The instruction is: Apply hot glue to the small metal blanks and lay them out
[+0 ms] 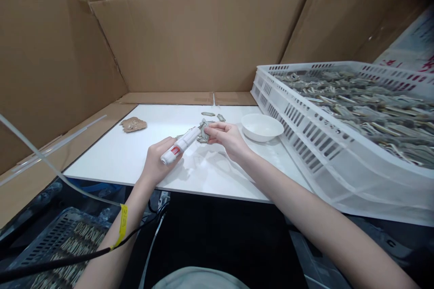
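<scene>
My left hand (158,159) is closed around a thick white marker-like pen (181,146) with a red patch near its rear end. The front end of the pen points up and right, close to the fingers of my right hand (228,136). Those fingers pinch a small flat grey-metal piece (205,132), partly hidden by the fingertips. A few similar pieces lie around it on the white board; one flat piece (208,114) rests just behind. Whether the pen tip touches the held piece I cannot tell.
A white bowl (262,127) stands right of my right hand. Beyond it is a large white perforated crate (305,140) full of metal pieces. A torn brown scrap (133,124) lies at left. Cardboard walls (190,40) enclose the board. A cable (84,259) crosses my left forearm.
</scene>
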### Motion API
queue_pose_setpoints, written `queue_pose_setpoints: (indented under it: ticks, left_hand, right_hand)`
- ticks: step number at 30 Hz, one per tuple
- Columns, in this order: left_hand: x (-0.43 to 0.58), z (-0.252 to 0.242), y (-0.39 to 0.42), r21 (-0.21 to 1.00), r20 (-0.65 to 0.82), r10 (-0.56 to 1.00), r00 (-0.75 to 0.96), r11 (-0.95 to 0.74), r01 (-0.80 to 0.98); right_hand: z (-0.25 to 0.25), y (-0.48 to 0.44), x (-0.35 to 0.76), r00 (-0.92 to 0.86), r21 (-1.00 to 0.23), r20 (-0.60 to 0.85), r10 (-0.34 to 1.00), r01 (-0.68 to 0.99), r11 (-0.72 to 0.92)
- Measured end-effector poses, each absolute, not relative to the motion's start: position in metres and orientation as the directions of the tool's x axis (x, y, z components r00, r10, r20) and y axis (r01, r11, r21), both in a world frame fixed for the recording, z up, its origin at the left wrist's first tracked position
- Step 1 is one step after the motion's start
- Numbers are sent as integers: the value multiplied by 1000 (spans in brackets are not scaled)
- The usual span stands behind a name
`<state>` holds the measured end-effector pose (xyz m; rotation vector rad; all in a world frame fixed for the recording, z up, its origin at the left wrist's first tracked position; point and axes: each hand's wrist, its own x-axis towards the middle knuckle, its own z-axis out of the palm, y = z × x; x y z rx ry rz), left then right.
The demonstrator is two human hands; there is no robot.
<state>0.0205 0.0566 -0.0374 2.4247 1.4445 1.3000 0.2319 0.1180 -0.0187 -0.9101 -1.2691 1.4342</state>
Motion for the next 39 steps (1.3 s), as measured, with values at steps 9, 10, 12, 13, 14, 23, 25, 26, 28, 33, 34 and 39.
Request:
queue_pose_setpoints:
  ticks: [9, 10, 12, 13, 14, 23, 25, 26, 28, 33, 34, 39]
  left_hand:
    - [22, -36, 56, 421, 622, 753, 213, -551, 720]
    - [22, -36, 56, 420, 622, 754, 212, -549, 722]
    - [22, -37, 57, 416, 625, 751, 212, -551, 723]
    - [22, -37, 57, 414, 627, 749, 213, -553, 723]
    - [22, -37, 57, 410, 629, 747, 215, -554, 725]
    - [23, -36, 57, 392, 623, 753, 213, -536, 747]
    - [23, -36, 57, 391, 618, 757, 212, -531, 752]
    - [23, -36, 57, 389, 617, 758, 213, -529, 754]
    - [23, -36, 57, 384, 618, 756, 217, -530, 756]
    - [22, -37, 57, 380, 625, 748, 222, -541, 750]
    - [22, -37, 57, 380, 626, 748, 222, -541, 750]
    - [23, -37, 57, 383, 619, 754, 218, -533, 754]
  right_hand:
    - [-19, 118, 231, -232, -978, 65, 971, -207, 16]
    - [-20, 118, 231, -232, -977, 68, 970, -211, 18]
    - [-20, 118, 232, -230, -976, 75, 970, -217, 24]
    - [-20, 118, 232, -228, -975, 76, 971, -220, 25]
    - [-20, 118, 231, -228, -975, 76, 971, -222, 25]
    - [-19, 117, 231, -229, -972, 76, 970, -234, 21]
    - [-19, 117, 231, -230, -973, 77, 970, -231, 23]
    - [-19, 117, 231, -231, -973, 78, 970, -228, 24]
    - [-18, 117, 231, -232, -975, 79, 969, -221, 27]
    - [-17, 116, 231, -234, -973, 85, 968, -228, 31]
    - [-17, 116, 231, -233, -973, 85, 969, -229, 30]
    - [-18, 116, 231, -233, -973, 89, 968, -229, 34]
